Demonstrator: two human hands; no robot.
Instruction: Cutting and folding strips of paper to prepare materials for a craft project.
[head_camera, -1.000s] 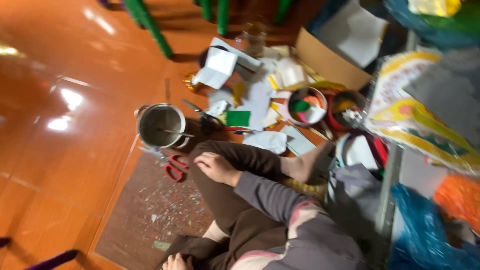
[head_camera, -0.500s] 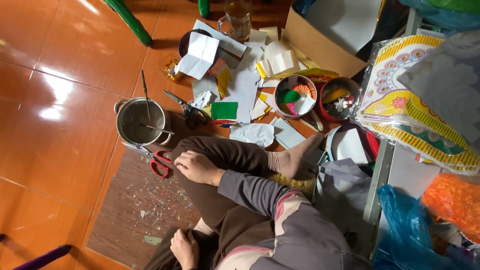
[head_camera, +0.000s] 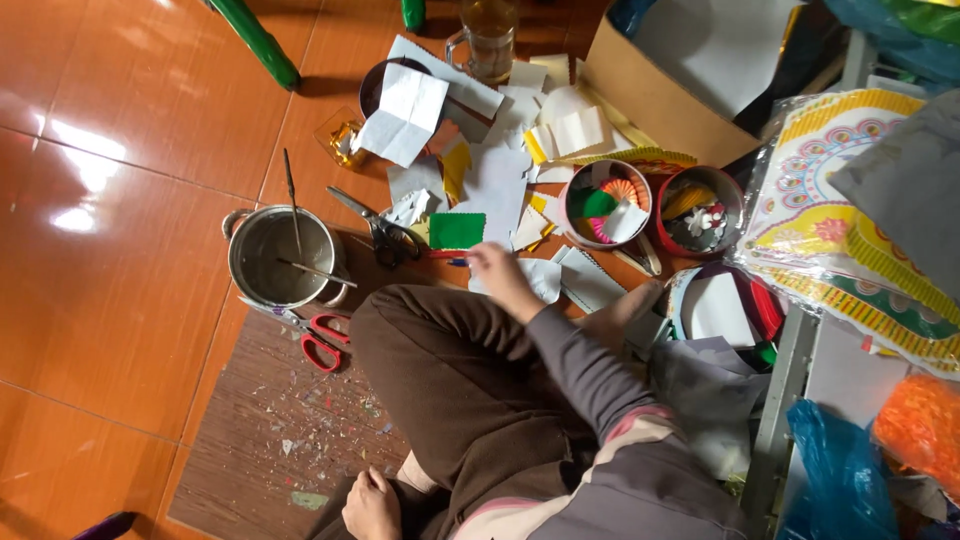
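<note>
Paper scraps (head_camera: 500, 180) are crowding the floor ahead of the seated person, running from the black scissors (head_camera: 385, 232) across to two round bowls (head_camera: 605, 205) of craft bits. The right hand (head_camera: 500, 275) is reaching over the knee, its grip closing on a red-and-blue pen (head_camera: 447, 256) just below the green zigzag-edged paper (head_camera: 457, 230); whether the pen is lifted off the floor is unclear. The left hand (head_camera: 372, 505) is resting low by the leg, loosely curled and holding nothing. A steel pot (head_camera: 282, 258) and red scissors (head_camera: 322, 338) are sitting at the brown mat's (head_camera: 270, 440) edge, with bare orange tiles (head_camera: 110, 250) lying open beyond.
</note>
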